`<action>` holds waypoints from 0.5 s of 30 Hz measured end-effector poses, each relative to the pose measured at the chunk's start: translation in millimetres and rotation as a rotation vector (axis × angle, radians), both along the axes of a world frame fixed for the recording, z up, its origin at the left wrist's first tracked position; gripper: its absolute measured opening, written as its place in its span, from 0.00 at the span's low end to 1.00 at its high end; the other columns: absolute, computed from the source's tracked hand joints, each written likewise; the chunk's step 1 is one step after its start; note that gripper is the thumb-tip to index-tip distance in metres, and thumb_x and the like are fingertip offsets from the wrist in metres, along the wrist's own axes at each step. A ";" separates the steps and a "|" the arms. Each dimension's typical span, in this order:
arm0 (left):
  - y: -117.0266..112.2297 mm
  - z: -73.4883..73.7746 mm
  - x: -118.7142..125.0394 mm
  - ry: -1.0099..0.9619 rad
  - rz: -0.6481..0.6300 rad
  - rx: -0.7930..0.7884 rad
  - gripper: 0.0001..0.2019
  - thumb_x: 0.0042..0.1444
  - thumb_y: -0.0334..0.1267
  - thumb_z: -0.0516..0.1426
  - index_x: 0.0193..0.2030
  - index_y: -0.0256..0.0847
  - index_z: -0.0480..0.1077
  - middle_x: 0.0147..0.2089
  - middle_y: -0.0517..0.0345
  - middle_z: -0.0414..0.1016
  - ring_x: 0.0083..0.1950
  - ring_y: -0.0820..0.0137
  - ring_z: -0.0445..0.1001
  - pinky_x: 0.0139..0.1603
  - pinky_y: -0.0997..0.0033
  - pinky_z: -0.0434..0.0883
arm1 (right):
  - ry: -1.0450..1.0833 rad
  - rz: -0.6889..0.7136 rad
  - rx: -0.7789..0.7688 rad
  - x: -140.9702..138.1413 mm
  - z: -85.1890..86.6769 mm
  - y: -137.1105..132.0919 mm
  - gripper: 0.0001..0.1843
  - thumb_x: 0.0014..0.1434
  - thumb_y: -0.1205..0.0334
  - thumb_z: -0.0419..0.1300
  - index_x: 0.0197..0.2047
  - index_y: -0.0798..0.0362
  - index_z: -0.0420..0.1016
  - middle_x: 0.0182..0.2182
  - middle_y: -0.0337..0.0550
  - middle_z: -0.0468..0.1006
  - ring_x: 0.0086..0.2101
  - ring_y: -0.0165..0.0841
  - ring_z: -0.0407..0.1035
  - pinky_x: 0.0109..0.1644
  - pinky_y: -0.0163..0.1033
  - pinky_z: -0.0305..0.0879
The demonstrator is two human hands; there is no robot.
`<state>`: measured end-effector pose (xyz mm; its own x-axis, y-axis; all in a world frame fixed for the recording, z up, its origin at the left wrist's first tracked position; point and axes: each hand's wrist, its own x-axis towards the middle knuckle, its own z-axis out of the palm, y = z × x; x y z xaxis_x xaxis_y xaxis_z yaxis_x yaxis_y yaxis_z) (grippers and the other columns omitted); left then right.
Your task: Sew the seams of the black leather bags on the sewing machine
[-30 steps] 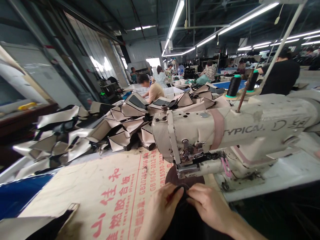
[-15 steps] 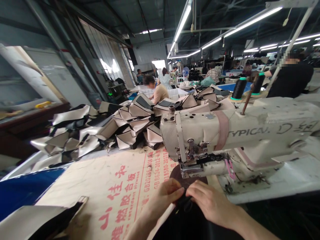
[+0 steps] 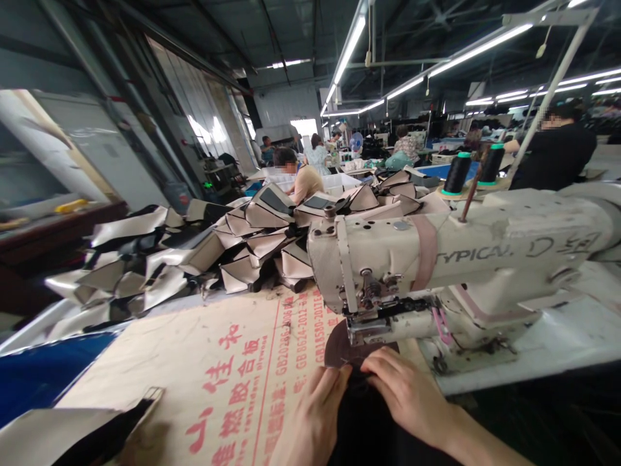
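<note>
A dark brown, round-edged piece of material (image 3: 338, 347) lies partly under the head of a sewing machine (image 3: 371, 259). My left hand (image 3: 320, 401) is closed at its near left edge, fingertips pressed together on the dark material. On the other side, my right hand (image 3: 405, 391) has its thumb and fingers bent down onto the same piece, close to the left fingertips. Black material (image 3: 361, 427) hangs below and between both hands; where it joins the brown part is hidden by my fingers.
A plywood board (image 3: 194, 362) with red print spreads to the left. A beige-and-black piece with a buckle (image 3: 155, 393) lies at the front left. Behind is a heap of beige-and-black pieces (image 3: 198, 249). Black thread spools (image 3: 457, 173) stand behind the machine. A person (image 3: 305, 181) works beyond the heap.
My left hand has turned more upright and drawn slightly toward me, its fingers now on the piece's near edge. More of the brown piece shows. The right hand has barely moved.
</note>
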<state>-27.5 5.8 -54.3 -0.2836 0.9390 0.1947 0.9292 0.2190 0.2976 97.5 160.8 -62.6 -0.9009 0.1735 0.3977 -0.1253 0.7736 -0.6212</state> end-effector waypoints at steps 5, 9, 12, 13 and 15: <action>7.9 18.2 -3.9 -0.189 0.010 0.002 0.15 0.59 0.28 0.45 0.45 0.43 0.69 0.43 0.55 0.71 0.44 0.70 0.69 0.47 0.74 0.68 | -0.074 0.061 0.108 -1.0 6.8 4.3 0.15 0.61 0.75 0.45 0.46 0.53 0.65 0.40 0.41 0.67 0.43 0.31 0.63 0.47 0.37 0.64; 9.2 24.5 -8.3 -0.382 0.066 0.005 0.09 0.59 0.34 0.49 0.41 0.45 0.70 0.40 0.60 0.72 0.42 0.72 0.70 0.45 0.76 0.67 | -0.107 0.083 0.164 -4.2 6.8 7.3 0.13 0.61 0.74 0.45 0.44 0.54 0.66 0.40 0.41 0.68 0.42 0.32 0.62 0.48 0.38 0.63; 11.8 26.8 -11.5 -0.485 0.041 0.015 0.09 0.59 0.35 0.50 0.42 0.47 0.71 0.42 0.61 0.72 0.44 0.73 0.70 0.46 0.77 0.66 | -0.113 0.090 0.157 -6.2 3.3 9.0 0.10 0.62 0.72 0.46 0.42 0.54 0.65 0.39 0.40 0.69 0.42 0.32 0.62 0.47 0.38 0.62; 12.6 27.7 -12.7 -0.511 0.028 0.021 0.10 0.59 0.36 0.50 0.43 0.48 0.71 0.42 0.61 0.72 0.44 0.73 0.70 0.47 0.77 0.66 | -0.112 0.092 0.151 -6.6 1.9 9.4 0.09 0.62 0.72 0.46 0.41 0.54 0.65 0.39 0.40 0.69 0.42 0.31 0.62 0.47 0.38 0.62; 11.9 28.5 -15.2 -0.559 0.010 0.032 0.11 0.59 0.37 0.50 0.44 0.48 0.72 0.42 0.60 0.73 0.45 0.72 0.70 0.47 0.76 0.66 | -0.110 0.093 0.133 -7.1 -0.7 10.0 0.08 0.62 0.71 0.46 0.40 0.54 0.65 0.38 0.40 0.69 0.41 0.31 0.62 0.45 0.37 0.61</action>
